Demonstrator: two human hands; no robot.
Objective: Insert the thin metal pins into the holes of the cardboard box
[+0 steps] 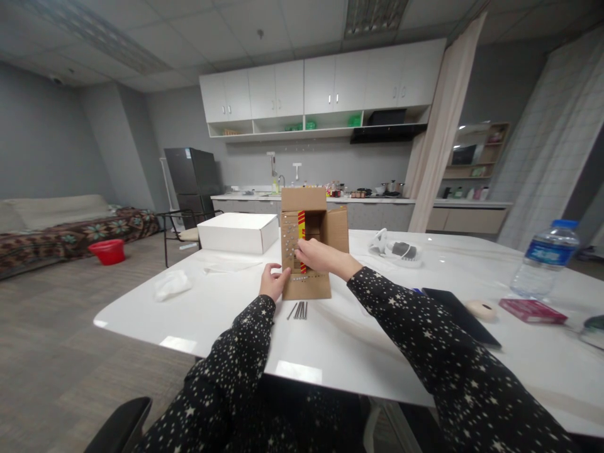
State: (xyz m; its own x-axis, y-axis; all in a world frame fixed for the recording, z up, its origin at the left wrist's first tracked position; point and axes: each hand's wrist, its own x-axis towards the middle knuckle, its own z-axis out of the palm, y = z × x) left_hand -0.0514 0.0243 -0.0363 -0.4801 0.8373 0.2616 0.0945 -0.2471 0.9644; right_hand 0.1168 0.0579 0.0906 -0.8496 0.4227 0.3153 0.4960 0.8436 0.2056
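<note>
A brown cardboard box (306, 286) stands upright on the white table (330, 343), set back from the near edge and left of the table's middle. Its top flaps are open, and a red and yellow strip shows inside. Rows of small metal heads dot the front panel. The left hand (272, 281) grips the lower left edge of that panel, fingers curled onto the cardboard. The right hand (316, 256) rests against the panel higher up, narrowed, its fingertips drawn together among the metal heads. Whatever is pinched between them is too small to make out. A small bunch of dark nails (298, 310) lies on the table just in front of the box, between the two star-patterned sleeves. A closed white box (238, 232) sits behind and to the left, near the far edge, and a crumpled tissue (172, 284) lies towards the left corner. Along the right side are a black phone (460, 314), a tape roll (481, 309), a red pack (532, 310) and a water bottle (545, 259).
</note>
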